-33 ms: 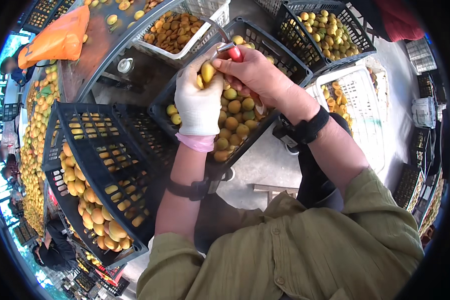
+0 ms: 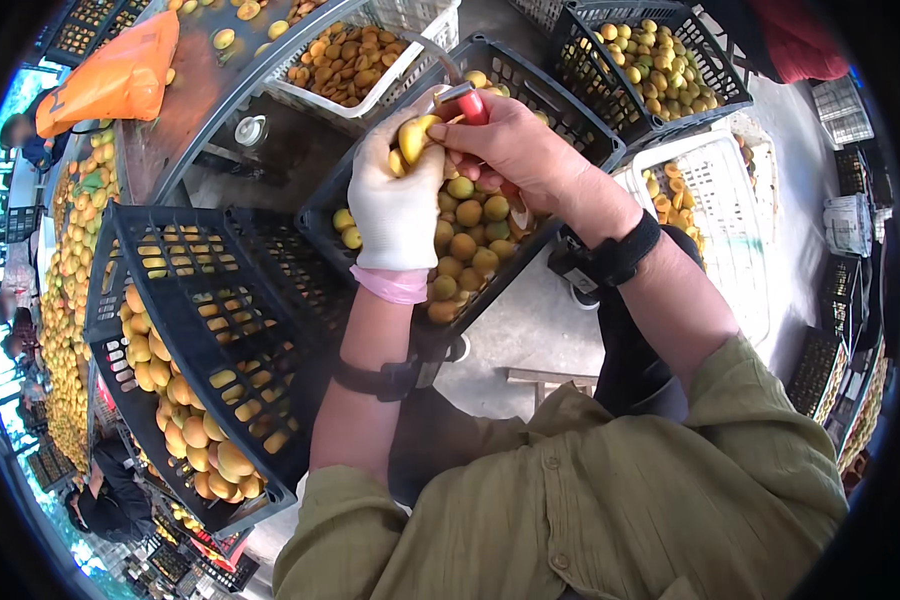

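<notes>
We find the left hand [image 2: 397,205], in a white knitted glove with pink showing at the cuff, closed around a yellow fruit [image 2: 412,140]. The fruit sits at the curled fingers, above the near part of the central black crate [image 2: 576,128]. We find the right hand [image 2: 515,145] bare and clamped on a red-handled tool [image 2: 473,108], its metal head raised just beside the fruit. The right thumb lies against the fruit's edge (whether the tool itself touches, we cannot tell). A dark band [image 2: 375,380] circles the left forearm, and another [image 2: 625,255] the right wrist.

Below both hands we record whole fruits [image 2: 463,247], greenish to orange, filling much of the central crate. Beyond it, a white basket [image 2: 432,30] holds brownish-orange pieces [image 2: 345,62]. To its right, a second black crate [image 2: 587,68] holds yellow-green fruits [image 2: 660,70]. At the right, a white tray [image 2: 725,235] carries orange pieces [image 2: 675,205] along its left side. On the left we note a tilted black crate [image 2: 150,435] of orange fruits [image 2: 195,432], and an orange bag [image 2: 120,75] at the upper-left surface [image 2: 185,110].
</notes>
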